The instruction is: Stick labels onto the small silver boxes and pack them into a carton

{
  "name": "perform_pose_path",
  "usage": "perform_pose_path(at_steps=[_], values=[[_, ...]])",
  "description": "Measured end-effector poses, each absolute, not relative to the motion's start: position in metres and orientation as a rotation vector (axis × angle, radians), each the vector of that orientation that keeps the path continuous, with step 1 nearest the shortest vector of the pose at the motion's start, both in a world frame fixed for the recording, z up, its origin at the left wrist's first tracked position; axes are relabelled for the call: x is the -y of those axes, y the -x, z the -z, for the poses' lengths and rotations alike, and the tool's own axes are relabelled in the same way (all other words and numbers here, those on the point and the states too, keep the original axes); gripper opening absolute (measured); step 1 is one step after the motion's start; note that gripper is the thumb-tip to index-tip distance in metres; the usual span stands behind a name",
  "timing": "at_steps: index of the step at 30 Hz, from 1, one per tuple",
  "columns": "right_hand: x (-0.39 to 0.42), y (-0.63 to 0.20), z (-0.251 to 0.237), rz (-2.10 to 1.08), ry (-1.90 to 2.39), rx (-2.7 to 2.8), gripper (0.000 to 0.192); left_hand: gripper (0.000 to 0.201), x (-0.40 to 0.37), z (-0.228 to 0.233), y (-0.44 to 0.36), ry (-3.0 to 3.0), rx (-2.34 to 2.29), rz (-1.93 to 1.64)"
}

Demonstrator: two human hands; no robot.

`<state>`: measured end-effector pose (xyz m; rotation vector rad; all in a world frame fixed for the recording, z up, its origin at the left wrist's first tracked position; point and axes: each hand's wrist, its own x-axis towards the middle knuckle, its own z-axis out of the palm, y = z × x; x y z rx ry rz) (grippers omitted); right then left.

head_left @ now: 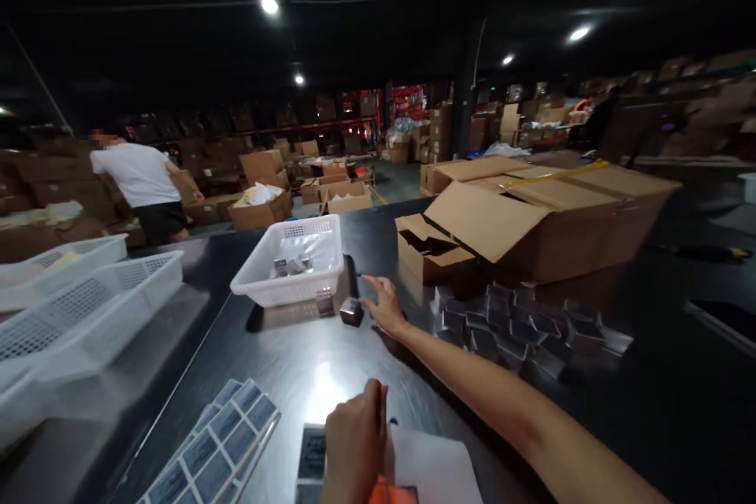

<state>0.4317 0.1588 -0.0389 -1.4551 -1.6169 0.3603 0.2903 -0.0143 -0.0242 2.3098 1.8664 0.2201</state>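
Taking the white basket (298, 292) as the landmark, the right hand (387, 307) reaches in just off its near right corner, fingers spread apart and holding nothing, right beside a small dark box (352, 315) — whether a fingertip touches that box I cannot tell. A second small box (324, 302) stands against or very near the basket's front wall. The left hand (356, 441) is well to the near side of the basket, curled over a label sheet (310, 461), white paper (440, 461) and something orange (394, 494); its back hides the grip, so I cannot tell whether it is clamped on anything. The work looks well short of finished: only a few boxes (294, 266) lie inside the basket, while a far larger cluster (523, 331) sits to its right, and more label sheets (216, 445) lie on its near side. Which boxes already bear labels is too blurred to judge.
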Motion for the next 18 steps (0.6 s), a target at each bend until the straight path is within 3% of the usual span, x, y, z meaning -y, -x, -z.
perform_pose_path(at_steps=[3,5,9,12,18], values=[[-0.166,-0.419,0.044,-0.456,1.559,1.645,0.091,0.036,0.015,0.028,-0.292,-2.322,-1.85,-0.25],[-0.165,-0.412,0.045,-0.504,1.612,1.646,0.106,0.035,0.015,0.03,-0.293,-2.309,-1.847,-0.304],[-0.155,-0.399,0.042,-0.508,1.658,1.66,0.102,0.031,0.014,0.032,-0.295,-2.266,-1.871,-0.409],[-0.147,-0.391,0.038,-0.499,1.678,1.69,0.112,0.026,0.013,0.033,-0.297,-2.237,-1.889,-0.431],[-0.133,-0.397,0.027,-0.533,1.644,1.611,0.098,0.031,0.009,0.036,-0.296,-2.223,-1.837,-0.44]])
